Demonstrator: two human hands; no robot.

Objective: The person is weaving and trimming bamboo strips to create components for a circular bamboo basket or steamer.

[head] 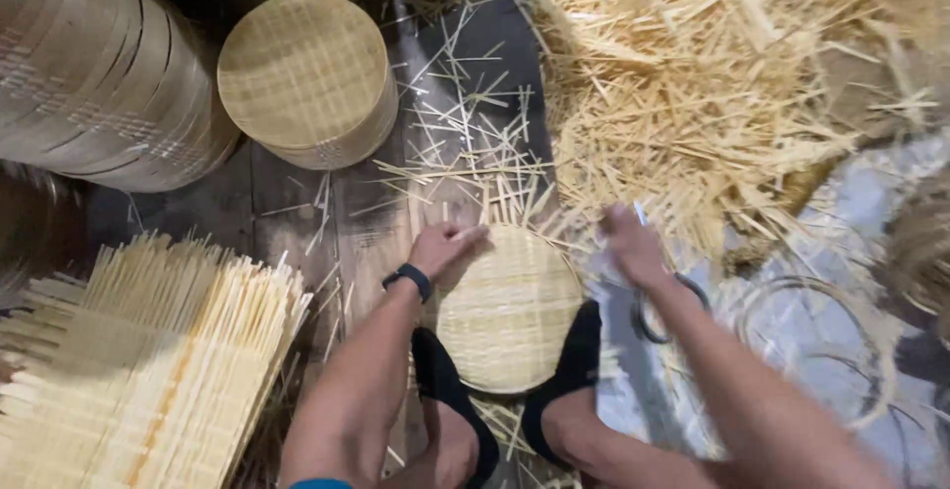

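Left hand [442, 246] fingers extended, palm down; right hand [631, 244] blurred, grip unclear.

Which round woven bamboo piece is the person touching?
The round woven disc held between the feet, with the left hand on its top edge. The other round piece sits farther up the floor, untouched.

Matt woven bamboo disc [510, 311] lies on rough dark wooden floorboards [297, 212].

Head view, steeply down, close.
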